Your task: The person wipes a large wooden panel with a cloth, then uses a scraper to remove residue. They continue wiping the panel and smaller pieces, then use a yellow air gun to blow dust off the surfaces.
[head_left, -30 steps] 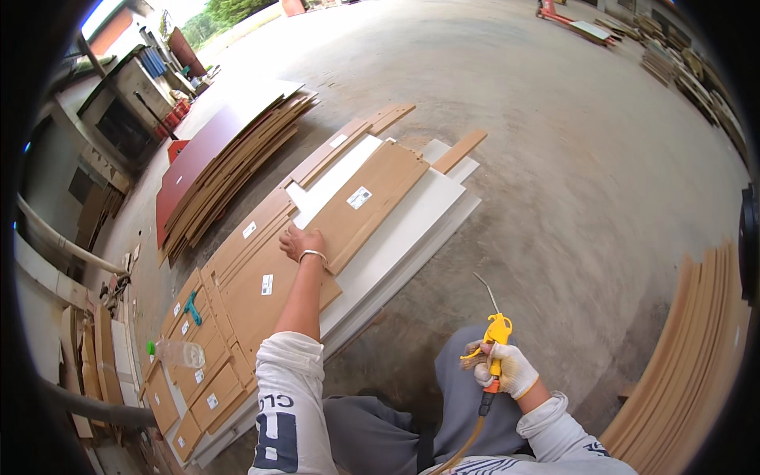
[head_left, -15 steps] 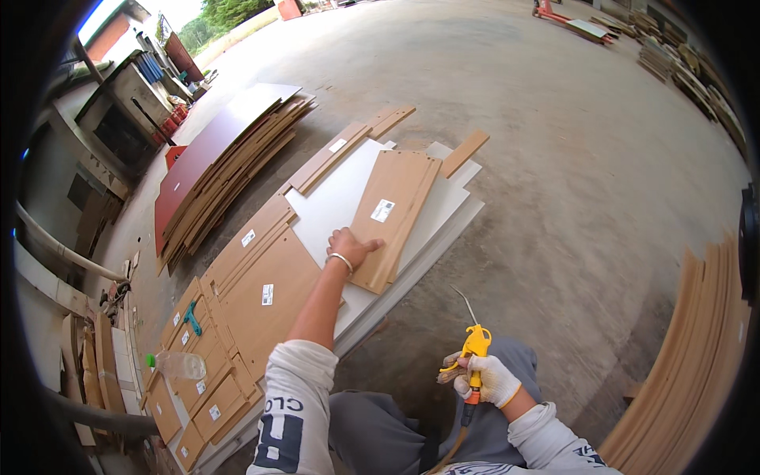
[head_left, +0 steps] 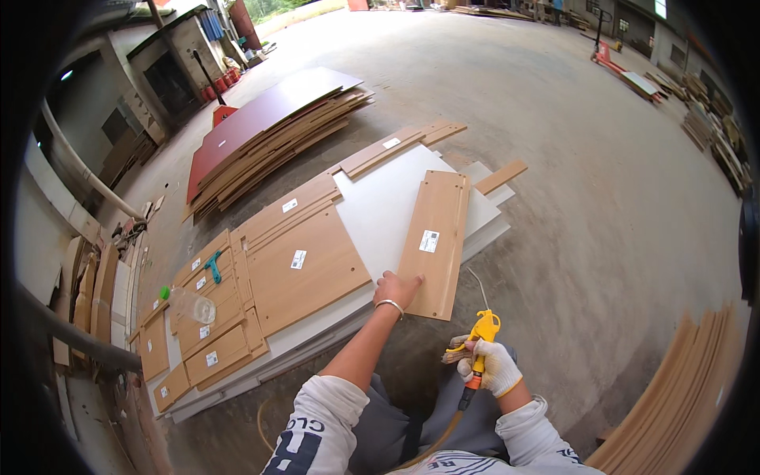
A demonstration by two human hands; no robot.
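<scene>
Left fingers [head_left: 387, 280] grip the board [head_left: 437, 267] near seven o'clock; its six-o'clock overhang could tip it. Right fingers [head_left: 458, 358] clasp a blowgun [head_left: 483, 326].

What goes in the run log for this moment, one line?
left hand: bare, touching long brown rectangular wooden panel; right hand: white-gloved, holding yellow air gun, bent metal nozzle; under panel: flat white board

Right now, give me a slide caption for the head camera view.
Bare left hand on a labelled woodgrain panel, gloved right hand holding a yellow air blow gun.
</scene>
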